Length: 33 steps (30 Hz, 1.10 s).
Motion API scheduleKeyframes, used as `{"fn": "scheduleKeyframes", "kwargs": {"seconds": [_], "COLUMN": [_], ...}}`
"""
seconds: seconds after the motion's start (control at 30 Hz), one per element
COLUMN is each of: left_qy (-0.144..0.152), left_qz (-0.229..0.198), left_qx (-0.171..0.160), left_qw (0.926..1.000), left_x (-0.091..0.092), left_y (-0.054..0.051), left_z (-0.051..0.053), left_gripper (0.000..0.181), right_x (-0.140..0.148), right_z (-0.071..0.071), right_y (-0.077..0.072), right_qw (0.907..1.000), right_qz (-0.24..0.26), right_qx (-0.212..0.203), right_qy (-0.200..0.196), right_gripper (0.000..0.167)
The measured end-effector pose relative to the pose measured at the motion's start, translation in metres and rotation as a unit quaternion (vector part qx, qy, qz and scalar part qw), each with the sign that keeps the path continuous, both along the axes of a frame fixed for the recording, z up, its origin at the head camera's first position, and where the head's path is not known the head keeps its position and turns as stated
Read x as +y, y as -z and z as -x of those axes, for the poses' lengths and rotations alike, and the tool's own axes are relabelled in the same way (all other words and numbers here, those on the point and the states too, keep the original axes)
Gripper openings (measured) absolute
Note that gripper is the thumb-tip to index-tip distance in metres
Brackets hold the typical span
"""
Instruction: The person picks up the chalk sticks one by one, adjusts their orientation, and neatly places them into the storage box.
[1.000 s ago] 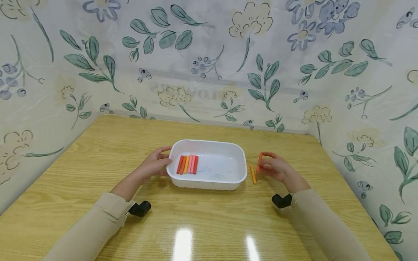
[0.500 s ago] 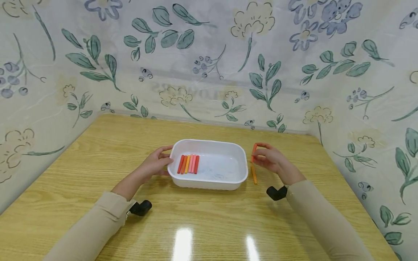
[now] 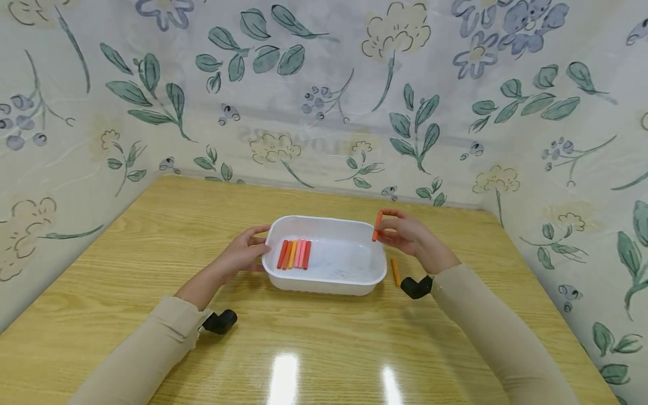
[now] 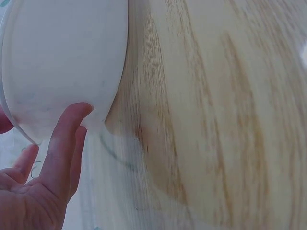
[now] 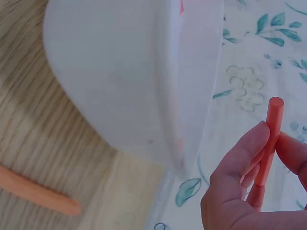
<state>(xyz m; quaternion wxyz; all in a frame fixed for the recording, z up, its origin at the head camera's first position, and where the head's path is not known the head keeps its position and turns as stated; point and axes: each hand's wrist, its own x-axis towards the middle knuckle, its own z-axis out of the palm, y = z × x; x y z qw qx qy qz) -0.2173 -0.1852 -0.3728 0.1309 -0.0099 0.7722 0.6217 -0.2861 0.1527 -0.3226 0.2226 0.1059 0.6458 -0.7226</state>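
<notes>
A white plastic tray [image 3: 324, 286] stands on the table. My left hand [image 3: 246, 249] holds its left end, thumb over the rim and fingers against the outer wall, as the left wrist view shows. Inside, at the left, several red, orange, yellow and pink crayons [image 3: 295, 255] lie side by side in a row. My right hand [image 3: 409, 235] pinches an orange-red crayon [image 5: 272, 141] between thumb and fingers, above the tray's right rim. An orange crayon [image 3: 395, 272] lies on the table just right of the tray, below my right hand.
The wood-grain table [image 3: 314, 343] carries the tray. A floral sheet [image 3: 314, 101] hangs behind it and along both sides. Black wrist mounts [image 3: 417, 287] stick out from under both beige sleeves.
My right hand has moved left and away from me, carrying the orange-red crayon from beside the orange one to the tray's right rim. My left hand keeps its place on the tray.
</notes>
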Motion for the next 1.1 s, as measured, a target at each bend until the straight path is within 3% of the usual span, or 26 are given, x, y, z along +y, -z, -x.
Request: {"fn": "scheduleKeyframes", "kwargs": {"seconds": [0.3, 0.73, 0.9, 1.1], "left_qy": [0.001, -0.001, -0.002, 0.0], "left_qz": [0.003, 0.011, 0.007, 0.004], "left_qx": [0.004, 0.002, 0.002, 0.005], "left_qw": [1.0, 0.9999, 1.0, 1.0], "left_x": [0.0, 0.0, 0.001, 0.001], "left_y": [0.0, 0.0, -0.001, -0.001], "left_z": [0.0, -0.001, -0.001, -0.001], "left_gripper": [0.057, 0.057, 0.057, 0.057], "right_x": [-0.029, -0.066, -0.075, -0.084], "right_z": [0.001, 0.012, 0.017, 0.02], "right_y": [-0.012, -0.01, -0.006, 0.0], "right_qw": [0.9995, 0.999, 0.9976, 0.9909], "right_qz": [-0.027, -0.006, -0.015, -0.034], "right_qx": [0.004, -0.04, -0.05, -0.071], "right_qy": [-0.017, -0.022, -0.045, -0.109], "right_gripper": [0.057, 0.044, 0.04, 0.043]}}
